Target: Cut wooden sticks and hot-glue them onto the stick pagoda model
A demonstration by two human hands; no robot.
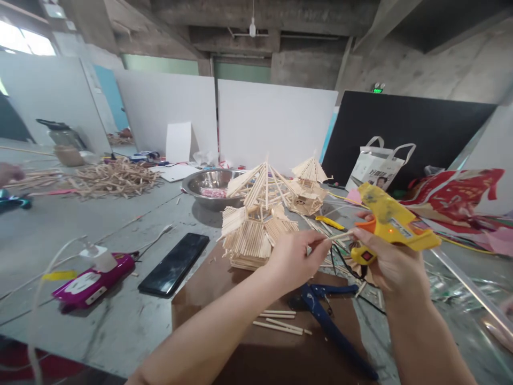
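My left hand [298, 258] pinches a thin wooden stick [340, 236] by one end, its other end pointing right. Wrapped in my right hand [390, 262] is a yellow hot glue gun [395, 216] with an orange light lit; its tip seems to meet the stick's far end, though fingers partly hide this. Behind my left hand stands a model pavilion [250, 235] of wooden sticks, with a spoked cone roof [264, 182] above it. A smaller stick tower [308, 187] rises to its right. Below my hands lie blue-handled cutters [331, 326] and several loose sticks [280, 323] on brown board [256, 353].
A black phone [174, 264] and a purple power strip [94, 280] with cables lie left. Behind are a metal bowl [208, 187] and a stick heap [116, 179]. A yellow utility knife [331, 223], white bag [374, 163] and red bag [457, 195] are right. Another person's hand [10, 174] shows far left.
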